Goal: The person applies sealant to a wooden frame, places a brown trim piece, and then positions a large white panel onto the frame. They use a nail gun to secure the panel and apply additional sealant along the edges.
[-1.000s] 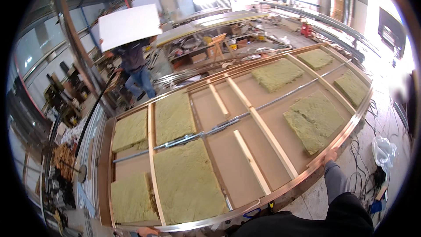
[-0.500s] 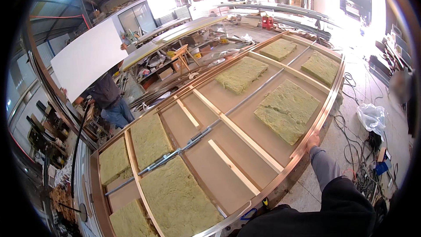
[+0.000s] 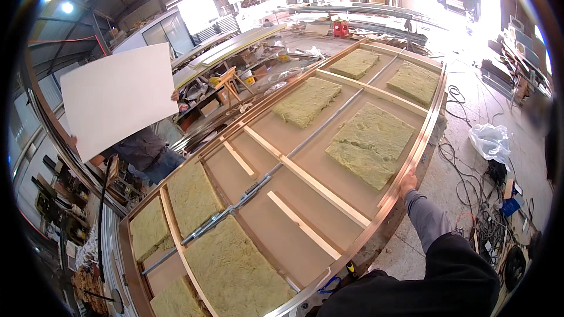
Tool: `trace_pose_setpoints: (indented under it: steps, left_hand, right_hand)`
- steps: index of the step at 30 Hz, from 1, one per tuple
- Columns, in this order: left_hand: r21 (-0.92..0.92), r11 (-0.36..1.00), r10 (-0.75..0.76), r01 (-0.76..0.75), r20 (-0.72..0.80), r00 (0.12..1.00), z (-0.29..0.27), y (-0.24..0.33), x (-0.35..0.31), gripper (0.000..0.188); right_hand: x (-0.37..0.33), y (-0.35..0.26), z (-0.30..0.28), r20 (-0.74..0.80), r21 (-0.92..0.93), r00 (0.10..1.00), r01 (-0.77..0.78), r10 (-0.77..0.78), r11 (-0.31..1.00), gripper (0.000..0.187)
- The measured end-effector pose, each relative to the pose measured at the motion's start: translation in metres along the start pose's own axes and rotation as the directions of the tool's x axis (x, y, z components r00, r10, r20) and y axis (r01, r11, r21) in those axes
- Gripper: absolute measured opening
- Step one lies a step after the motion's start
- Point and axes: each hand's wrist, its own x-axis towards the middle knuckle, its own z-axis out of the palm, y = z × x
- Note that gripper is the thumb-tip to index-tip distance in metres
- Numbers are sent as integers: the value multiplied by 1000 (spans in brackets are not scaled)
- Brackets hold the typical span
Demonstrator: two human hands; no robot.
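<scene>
A large door-like panel with a brown frame [image 3: 386, 195] lies flat in front of me. My right hand [image 3: 408, 182] is closed round its near right edge, the arm stretched out from below. Inside the frame lie several greenish-yellow insulation slabs, among them a big near one [image 3: 235, 264] and one close to my hand [image 3: 371, 145]. Pale wooden battens [image 3: 323, 191] cross the panel, and a loose short batten [image 3: 302, 225] rests on the brown sheet. A metal rod [image 3: 329, 124] with a lock-like mechanism [image 3: 232, 206] runs lengthwise. My left hand is out of view.
Across the panel, another person [image 3: 144, 152] holds up a large white board [image 3: 120, 97]. Cables [image 3: 461, 167], a plastic bag [image 3: 490, 142] and tools lie on the floor to the right. Behind stand a cluttered workbench [image 3: 235, 53], metal lengths and red stools [image 3: 339, 28].
The other person's white board has tilted and come lower, nearer the panel. My view has shifted slightly to the right; my right hand stays on the frame's edge.
</scene>
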Motion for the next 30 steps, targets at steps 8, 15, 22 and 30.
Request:
trace_pose_setpoints:
  steps: [8, 15, 22, 30]
  left_hand:
    - [158, 911, -399, 381, 103, 911, 21, 18, 9, 32]
    - [-317, 848, 437, -424, -34, 899, -10, 8, -3, 32]
    - [8, 761, -628, 648, -240, 740, 25, 11, -60, 32]
    - [187, -9, -979, 982, -200, 29, -3, 73, -15, 42]
  right_hand:
    - [9, 0, 1, 13, -9, 1000, 13, -13, 1000, 85]
    - [13, -7, -4, 23, 0, 1000, 8, -8, 1000, 82]
    - [15, 39, 27, 145, 47, 986, -94, 86, 994, 79]
    - [107, 94, 34, 325, 42, 946, -5, -9, 999, 48]
